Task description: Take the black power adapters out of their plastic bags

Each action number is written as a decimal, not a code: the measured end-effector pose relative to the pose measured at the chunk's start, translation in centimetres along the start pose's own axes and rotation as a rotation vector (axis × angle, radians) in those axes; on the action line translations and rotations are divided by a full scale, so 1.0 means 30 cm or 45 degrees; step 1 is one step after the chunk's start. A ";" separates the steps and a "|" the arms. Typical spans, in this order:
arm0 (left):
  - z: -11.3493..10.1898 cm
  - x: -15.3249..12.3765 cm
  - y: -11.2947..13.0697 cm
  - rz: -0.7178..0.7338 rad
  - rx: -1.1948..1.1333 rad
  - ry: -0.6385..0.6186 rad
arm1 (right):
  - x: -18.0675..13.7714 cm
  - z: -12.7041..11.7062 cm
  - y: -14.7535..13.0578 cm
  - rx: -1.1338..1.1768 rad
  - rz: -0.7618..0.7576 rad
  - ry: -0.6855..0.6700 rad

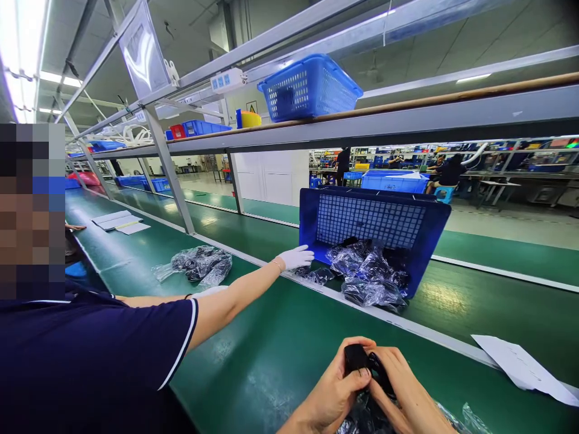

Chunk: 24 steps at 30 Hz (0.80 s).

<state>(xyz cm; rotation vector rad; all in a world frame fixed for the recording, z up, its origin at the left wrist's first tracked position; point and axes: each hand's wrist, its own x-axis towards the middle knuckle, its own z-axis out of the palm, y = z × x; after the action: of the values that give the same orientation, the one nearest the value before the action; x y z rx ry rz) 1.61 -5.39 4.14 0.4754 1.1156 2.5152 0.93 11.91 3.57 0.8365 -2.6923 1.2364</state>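
Observation:
At the lower right, my left hand (332, 389) is closed on a small black block that looks like a power adapter (355, 357), its thumb pressed on the side. My right hand (404, 386) meets it, with fingers closed around a coiled black cable (379, 369); part of the coil is hidden by the fingers. Beneath both hands lie dark items in clear plastic bags (368, 416) on the green bench (253, 361). Farther off, a tipped blue crate (427, 253) has bagged black items (368, 268) spilling from its mouth.
On my left a co-worker in a dark shirt (113, 355) reaches a white-gloved hand (296, 258) to the crate. More bagged items (203, 265) lie before that person. White paper (525, 367) rests at right. A blue basket (312, 90) stands on the overhead shelf.

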 end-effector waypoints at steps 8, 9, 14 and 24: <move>-0.026 -0.006 -0.019 -0.092 -0.001 -0.074 | 0.001 0.019 -0.006 0.117 0.076 -0.051; -0.026 -0.007 -0.016 -0.102 0.010 -0.075 | 0.001 0.018 -0.007 0.123 0.070 -0.058; -0.009 -0.011 0.007 -0.140 0.156 -0.079 | -0.005 -0.012 -0.014 0.267 0.088 -0.169; -0.131 -0.041 0.280 0.159 0.636 -0.056 | 0.388 -0.214 0.205 -0.216 0.200 0.065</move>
<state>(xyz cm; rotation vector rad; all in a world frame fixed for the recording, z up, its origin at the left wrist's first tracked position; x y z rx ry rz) -0.49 -13.73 7.81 0.7437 1.7501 2.2954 -13.08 14.56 6.88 0.5754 -2.8171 1.0201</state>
